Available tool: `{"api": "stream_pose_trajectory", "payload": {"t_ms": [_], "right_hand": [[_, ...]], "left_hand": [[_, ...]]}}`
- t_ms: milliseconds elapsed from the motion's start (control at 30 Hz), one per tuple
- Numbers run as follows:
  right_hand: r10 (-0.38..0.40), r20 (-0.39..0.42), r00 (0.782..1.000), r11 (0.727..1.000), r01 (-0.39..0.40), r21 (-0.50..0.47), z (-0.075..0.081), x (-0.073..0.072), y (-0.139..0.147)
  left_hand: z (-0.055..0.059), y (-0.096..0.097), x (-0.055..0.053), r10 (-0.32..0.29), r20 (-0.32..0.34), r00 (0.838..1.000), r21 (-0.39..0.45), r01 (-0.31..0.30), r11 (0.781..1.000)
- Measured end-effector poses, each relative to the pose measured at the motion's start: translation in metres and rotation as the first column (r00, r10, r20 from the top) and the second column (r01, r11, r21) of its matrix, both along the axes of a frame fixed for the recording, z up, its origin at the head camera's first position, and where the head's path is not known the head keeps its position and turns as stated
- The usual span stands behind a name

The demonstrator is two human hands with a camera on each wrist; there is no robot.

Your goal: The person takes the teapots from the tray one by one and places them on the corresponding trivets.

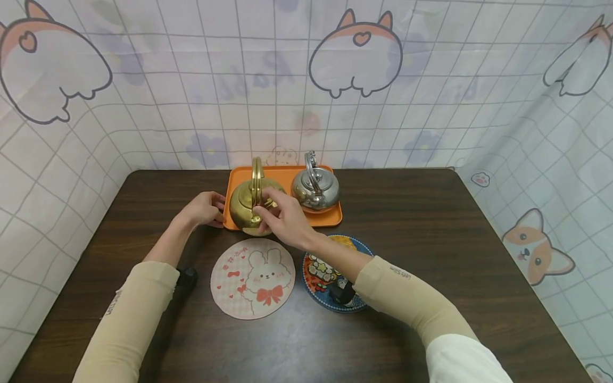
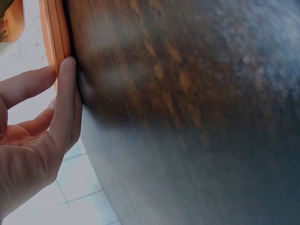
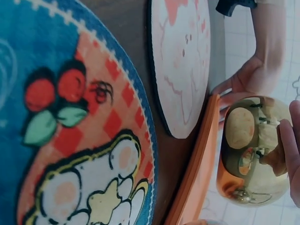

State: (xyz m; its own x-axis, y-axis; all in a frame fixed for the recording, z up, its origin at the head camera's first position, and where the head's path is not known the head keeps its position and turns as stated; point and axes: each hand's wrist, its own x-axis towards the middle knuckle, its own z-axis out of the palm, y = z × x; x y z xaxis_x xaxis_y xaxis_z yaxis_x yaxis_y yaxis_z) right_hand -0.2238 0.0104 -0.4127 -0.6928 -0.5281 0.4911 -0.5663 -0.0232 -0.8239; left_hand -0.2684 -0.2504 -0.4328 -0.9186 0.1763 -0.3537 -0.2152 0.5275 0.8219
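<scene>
A shiny gold kettle (image 1: pixel 241 210) stands at the left of an orange tray (image 1: pixel 283 173), its handle upright; its lower front overlaps the tray's front rim in the head view. My right hand (image 1: pixel 289 219) pinches the lower front of that handle between thumb and fingers. In the right wrist view, the kettle's round side (image 3: pixel 234 159) mirrors the mats, and only part of the hand (image 3: pixel 294 150) shows. My left hand (image 1: pixel 205 209) holds the tray's left rim, thumb and fingertips at the edge (image 2: pixel 58 35) in the left wrist view. A silver kettle (image 1: pixel 316 190) sits on the tray's right half.
A round pink rabbit mat (image 1: pixel 254 279) lies in front of the tray. To its right is a round blue mat (image 1: pixel 313 290) with food drawings, partly under my right forearm. The dark wooden table (image 1: pixel 431 239) meets a tile-patterned curtain (image 1: pixel 268 111) at the back and sides.
</scene>
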Motion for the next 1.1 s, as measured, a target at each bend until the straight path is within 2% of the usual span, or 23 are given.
{"api": "stream_pose_trajectory", "payload": {"t_ms": [133,633,1100], "right_hand": [[0.014,-0.036,0.999,1.000,-0.013,0.010,0.000,0.006,0.001],[0.035,-0.072,0.997,0.999,-0.035,0.003,-0.001,0.026,0.005],[0.096,-0.076,0.992,0.995,-0.095,0.014,-0.001,0.046,0.008]], "left_hand": [[0.000,0.000,0.000,0.002,0.002,1.000,0.000,-0.002,1.000],[0.000,0.000,0.001,-0.012,-0.018,1.000,0.012,0.012,1.000],[-0.002,-0.002,0.000,-0.017,-0.017,1.000,0.014,0.017,1.000]]}}
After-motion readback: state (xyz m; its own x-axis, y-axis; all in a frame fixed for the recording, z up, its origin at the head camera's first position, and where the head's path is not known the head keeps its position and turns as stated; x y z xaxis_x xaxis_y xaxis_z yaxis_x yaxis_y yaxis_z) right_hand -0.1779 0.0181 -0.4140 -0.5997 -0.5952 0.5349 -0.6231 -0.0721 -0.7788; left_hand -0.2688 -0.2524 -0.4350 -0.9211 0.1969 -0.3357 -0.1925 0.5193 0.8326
